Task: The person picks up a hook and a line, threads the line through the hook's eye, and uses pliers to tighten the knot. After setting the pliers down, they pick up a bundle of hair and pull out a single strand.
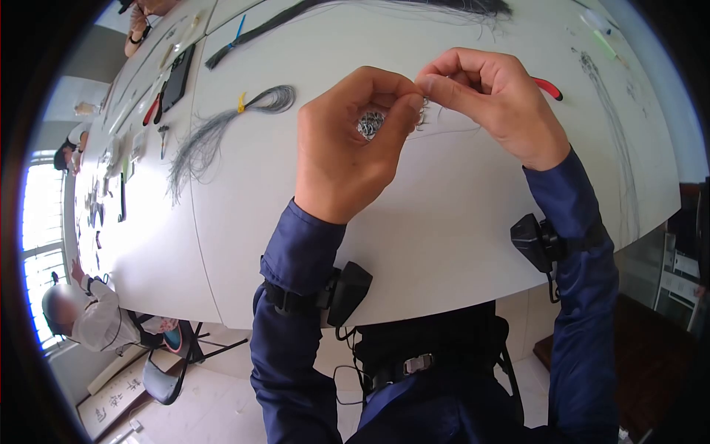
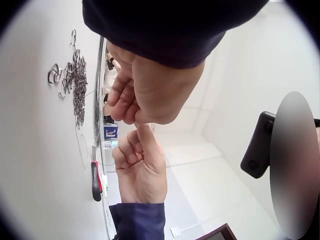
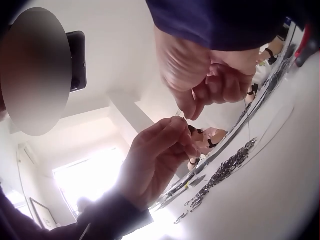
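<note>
The two hands meet fingertip to fingertip above the white table (image 1: 444,222). The left hand (image 1: 355,140) has thumb and forefinger pressed together on a small metal piece (image 1: 424,107) (too tiny to make out its shape). The right hand (image 1: 495,103), just right of it, pinches a thin strand (image 3: 246,117) that trails down to the table. A pile of metal rings (image 1: 370,124) lies beneath the left hand. A red-handled tool (image 1: 549,87) sits just beyond the right hand, and a grey fibre bundle (image 1: 214,133) lies well left.

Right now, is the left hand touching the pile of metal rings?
Apart. The left wrist view shows the left hand raised off the table, bare white surface between it and the pile of metal rings.
</note>
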`<state>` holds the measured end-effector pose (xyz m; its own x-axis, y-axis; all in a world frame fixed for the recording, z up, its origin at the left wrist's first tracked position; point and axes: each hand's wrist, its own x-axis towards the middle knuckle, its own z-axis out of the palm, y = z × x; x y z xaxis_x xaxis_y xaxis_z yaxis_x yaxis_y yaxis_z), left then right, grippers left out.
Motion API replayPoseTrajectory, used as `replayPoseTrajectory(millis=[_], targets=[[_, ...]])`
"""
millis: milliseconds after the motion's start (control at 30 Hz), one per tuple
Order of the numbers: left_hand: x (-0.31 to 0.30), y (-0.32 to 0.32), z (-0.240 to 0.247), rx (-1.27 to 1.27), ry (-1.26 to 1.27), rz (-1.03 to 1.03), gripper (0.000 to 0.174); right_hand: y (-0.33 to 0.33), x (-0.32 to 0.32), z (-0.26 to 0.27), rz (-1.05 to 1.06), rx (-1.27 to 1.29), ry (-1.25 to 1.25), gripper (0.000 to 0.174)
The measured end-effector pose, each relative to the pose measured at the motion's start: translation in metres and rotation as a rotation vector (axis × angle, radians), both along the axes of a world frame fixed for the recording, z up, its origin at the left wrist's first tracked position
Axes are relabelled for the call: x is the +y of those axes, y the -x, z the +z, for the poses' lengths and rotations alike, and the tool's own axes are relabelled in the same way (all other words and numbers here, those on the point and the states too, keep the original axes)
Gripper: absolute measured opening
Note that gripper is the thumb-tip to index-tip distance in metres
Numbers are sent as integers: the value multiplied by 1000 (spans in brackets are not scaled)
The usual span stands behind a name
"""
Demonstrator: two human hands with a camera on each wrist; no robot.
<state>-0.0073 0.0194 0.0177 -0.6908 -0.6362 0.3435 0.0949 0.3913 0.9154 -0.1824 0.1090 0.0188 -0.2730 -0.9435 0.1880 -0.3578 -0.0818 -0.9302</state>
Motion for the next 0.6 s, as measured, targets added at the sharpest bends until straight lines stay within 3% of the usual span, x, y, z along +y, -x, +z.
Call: replayPoseTrajectory(millis=[267,467,600], targets=[[-4,-2,0,51,-34,109,9,-21,7,19,-34,57,-78,15],[-7,-1,-4,-71,165,159,7,-30,7,16,-118,475,187,10],[-7,1,-9,-60,214,103,5,-21,7,19,-141,373,127,9]])
